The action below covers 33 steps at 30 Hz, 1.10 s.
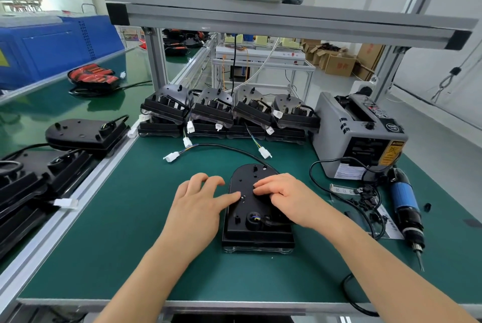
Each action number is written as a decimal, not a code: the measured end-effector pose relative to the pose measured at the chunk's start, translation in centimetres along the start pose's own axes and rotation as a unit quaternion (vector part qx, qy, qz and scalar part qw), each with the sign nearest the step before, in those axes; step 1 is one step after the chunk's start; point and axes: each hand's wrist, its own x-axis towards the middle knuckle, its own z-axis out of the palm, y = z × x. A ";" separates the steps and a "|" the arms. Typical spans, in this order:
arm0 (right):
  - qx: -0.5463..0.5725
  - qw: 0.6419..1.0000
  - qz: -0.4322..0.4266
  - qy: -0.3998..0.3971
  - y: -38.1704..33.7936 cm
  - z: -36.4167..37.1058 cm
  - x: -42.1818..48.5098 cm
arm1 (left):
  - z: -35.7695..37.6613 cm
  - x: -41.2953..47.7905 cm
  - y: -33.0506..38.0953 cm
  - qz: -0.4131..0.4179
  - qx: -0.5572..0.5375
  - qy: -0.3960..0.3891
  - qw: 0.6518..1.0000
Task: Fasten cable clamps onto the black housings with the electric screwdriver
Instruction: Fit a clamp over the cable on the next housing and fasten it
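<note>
Where it rounds off, the housing (243,179) shows holes (264,167).

The housing (242,214) is matt black plastic; the bench mat (135,231) smooth green with a soft sheen; the frame (260,19) brushed aluminium; the screwdriver (404,201) glossy plastic, metal-tipped.

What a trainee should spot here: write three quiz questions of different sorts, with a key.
1. True or false: the right hand holds the electric screwdriver.
2. Which hand touches the black housing? A left only, B right only, C both.
3. What colour is the mat?
Key: 1 false, it lies on the mat; 2 C, the left hand by its forefinger; 3 green.
</note>
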 end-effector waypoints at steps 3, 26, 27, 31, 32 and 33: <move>-0.027 0.994 0.064 0.089 0.9 -0.4 -0.4 | 0.0 0.1 0.4 -0.118 -0.033 -0.028 0.992; 0.305 0.909 0.282 -0.024 2.0 -0.2 -2.2 | 2.2 6.0 -3.0 -0.218 -0.180 -0.176 0.943; 0.304 0.910 0.282 -0.026 2.0 -0.2 -2.2 | 2.7 7.4 -3.8 -0.218 -0.121 -0.163 0.955; 0.304 0.911 0.279 -0.026 2.1 -0.1 -2.2 | 4.4 11.6 -7.2 -0.240 0.055 -0.163 0.955; 0.305 0.911 0.276 -0.025 2.2 -0.1 -2.2 | 4.7 12.2 -8.1 -0.261 0.054 -0.179 0.947; 0.308 0.910 0.275 -0.024 2.2 0.0 -2.2 | 5.1 12.6 -8.8 -0.279 0.044 -0.200 0.938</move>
